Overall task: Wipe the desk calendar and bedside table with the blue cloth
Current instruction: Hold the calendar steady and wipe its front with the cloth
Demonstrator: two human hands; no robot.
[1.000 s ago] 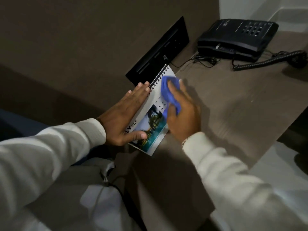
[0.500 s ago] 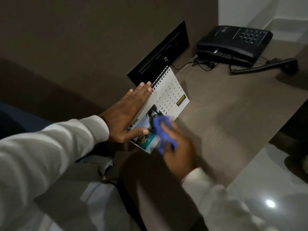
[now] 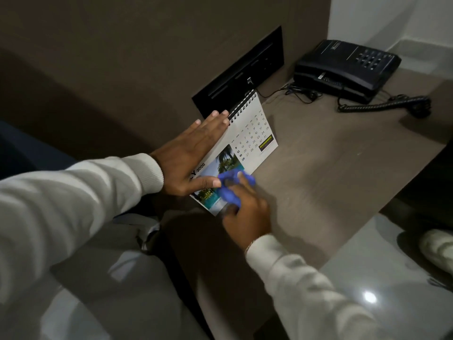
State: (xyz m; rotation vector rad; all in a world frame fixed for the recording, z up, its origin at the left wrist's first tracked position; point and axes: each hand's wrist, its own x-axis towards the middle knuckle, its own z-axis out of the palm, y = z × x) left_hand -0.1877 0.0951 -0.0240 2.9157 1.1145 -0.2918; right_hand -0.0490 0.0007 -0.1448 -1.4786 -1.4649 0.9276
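Note:
A spiral-bound desk calendar (image 3: 247,136) stands on the brown bedside table (image 3: 338,168), near its back left corner. My left hand (image 3: 188,158) holds the calendar's left side, fingers flat along its back and thumb pressed on the front page. My right hand (image 3: 245,212) presses the blue cloth (image 3: 231,185) against the lower left part of the page, over the beach picture. The cloth is bunched under my fingers and partly hidden by them. The date grid on the right half of the page is uncovered.
A black telephone (image 3: 348,65) with a coiled cord (image 3: 382,106) sits at the table's back right. A black wall panel (image 3: 240,72) is behind the calendar. The table's front edge runs diagonally at the right, with pale glossy floor (image 3: 367,278) below.
My right hand with the cloth has swept from the top of the calendar page, near the spiral, down to the picture at its lower left. My left hand has kept its hold.

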